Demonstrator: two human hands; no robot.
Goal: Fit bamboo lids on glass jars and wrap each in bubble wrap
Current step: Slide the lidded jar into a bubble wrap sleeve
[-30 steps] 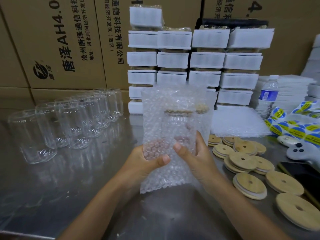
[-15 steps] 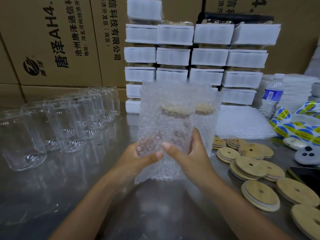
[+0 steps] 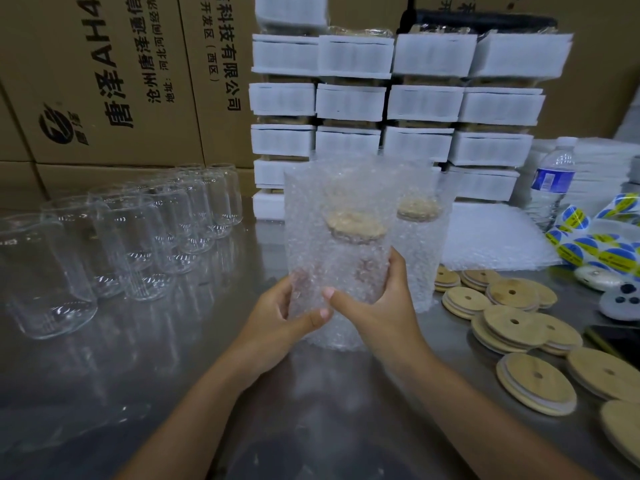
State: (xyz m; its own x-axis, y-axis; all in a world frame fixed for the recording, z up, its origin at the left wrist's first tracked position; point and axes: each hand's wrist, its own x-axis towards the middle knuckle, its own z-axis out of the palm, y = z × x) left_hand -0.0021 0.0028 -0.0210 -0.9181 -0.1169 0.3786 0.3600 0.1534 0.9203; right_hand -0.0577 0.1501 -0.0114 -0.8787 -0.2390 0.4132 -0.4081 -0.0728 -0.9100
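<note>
The bubble-wrapped jar [image 3: 337,247] stands upright at the centre of the desk [image 3: 173,382], held between both hands. Its bamboo lid [image 3: 356,225] is fitted and shows as a tan disc through the bubble wrap [image 3: 311,188], which rises well above the lid as an open sleeve. Whether the wrap's lower edge touches the desk cannot be told.

The left hand [image 3: 277,323] grips the lower left of the bundle, with the fingers [image 3: 320,315] curled round the wrap. The right hand [image 3: 377,306] grips the lower right, thumb across the front and remaining fingers round the far side.

Just behind and to the right stands a second wrapped jar [image 3: 420,265] (lid likewise fitted).

To the right, loose bamboo lids [image 3: 512,323] lie in low overlapping stacks. Beyond them lie a flat bubble-wrap sheet [image 3: 491,240], blue and yellow stickers [image 3: 595,244] and a water bottle [image 3: 554,181].

To the left, empty glass jars [image 3: 138,237] stand in rows, unlidded. At the rear, white foam packs [image 3: 422,98] are stacked against cardboard boxes [image 3: 104,81].
</note>
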